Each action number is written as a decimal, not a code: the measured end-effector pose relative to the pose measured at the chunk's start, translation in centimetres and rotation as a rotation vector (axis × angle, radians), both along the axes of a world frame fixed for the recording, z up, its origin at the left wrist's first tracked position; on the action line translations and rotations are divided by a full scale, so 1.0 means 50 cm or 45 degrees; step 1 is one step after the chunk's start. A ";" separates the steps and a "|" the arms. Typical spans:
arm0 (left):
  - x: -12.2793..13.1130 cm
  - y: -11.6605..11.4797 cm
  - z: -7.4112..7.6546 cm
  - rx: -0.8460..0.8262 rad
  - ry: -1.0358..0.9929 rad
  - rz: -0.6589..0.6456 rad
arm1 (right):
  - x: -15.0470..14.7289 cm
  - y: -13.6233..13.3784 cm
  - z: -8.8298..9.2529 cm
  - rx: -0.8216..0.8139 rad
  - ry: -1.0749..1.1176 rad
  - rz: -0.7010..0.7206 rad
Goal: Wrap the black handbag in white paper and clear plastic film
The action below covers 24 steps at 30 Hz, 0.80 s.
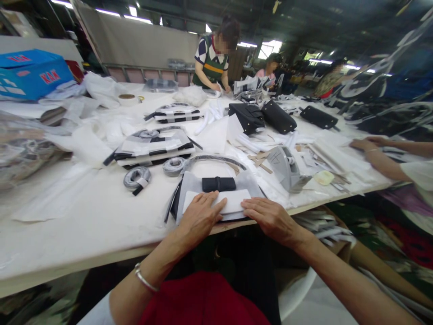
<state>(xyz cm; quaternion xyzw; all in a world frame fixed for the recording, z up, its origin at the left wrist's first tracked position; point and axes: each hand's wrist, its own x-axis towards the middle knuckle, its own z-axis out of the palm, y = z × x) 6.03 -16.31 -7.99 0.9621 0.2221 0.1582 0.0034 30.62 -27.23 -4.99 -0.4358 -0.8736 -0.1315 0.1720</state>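
A black handbag [176, 198] lies at the table's front edge, its front covered with thin white wrapping sheet [192, 183]. Its handle [219, 158] arches up behind it in wrapping, and a black strap tab [218, 183] shows on top of the sheet. Across the bag's lower part runs a folded white sheet [233, 201]. My left hand [203, 210] rests flat on the left of that fold, fingers stretched out and thumb apart. On its right end lie the outstretched fingers of my right hand [269, 216]. Neither hand grips anything that I can see.
Two wrapped strap coils [137, 178] lie left of the bag, with wrapped handbags [155, 146] behind. Bare black bags [246, 118] stand farther back. A grey tape dispenser [287, 169] is on the right. A co-worker [213, 58] works opposite; another person's arms [382, 153] reach in at right.
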 end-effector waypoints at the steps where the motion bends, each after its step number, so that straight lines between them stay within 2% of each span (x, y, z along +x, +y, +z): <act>1: 0.002 -0.003 -0.003 0.031 0.009 -0.005 | -0.005 -0.005 0.004 -0.047 0.001 -0.026; 6: 0.007 -0.014 -0.004 0.062 0.030 -0.016 | -0.072 -0.018 0.029 -0.162 0.045 -0.337; 9: 0.010 -0.016 0.000 0.017 0.028 -0.011 | -0.118 0.000 0.024 -0.136 0.090 -0.460; 12: 0.012 -0.015 0.000 -0.004 -0.015 -0.011 | -0.134 0.024 -0.006 -0.142 0.148 -0.468; 17: 0.000 -0.011 -0.010 -0.024 -0.154 0.007 | -0.111 0.031 -0.061 -0.103 0.270 -0.382; 21: -0.023 -0.008 -0.019 -0.053 -0.240 -0.140 | -0.102 0.020 -0.071 -0.086 0.255 -0.347; 24: -0.034 -0.015 -0.026 0.046 -0.205 -0.196 | -0.105 0.016 -0.073 -0.071 0.237 -0.337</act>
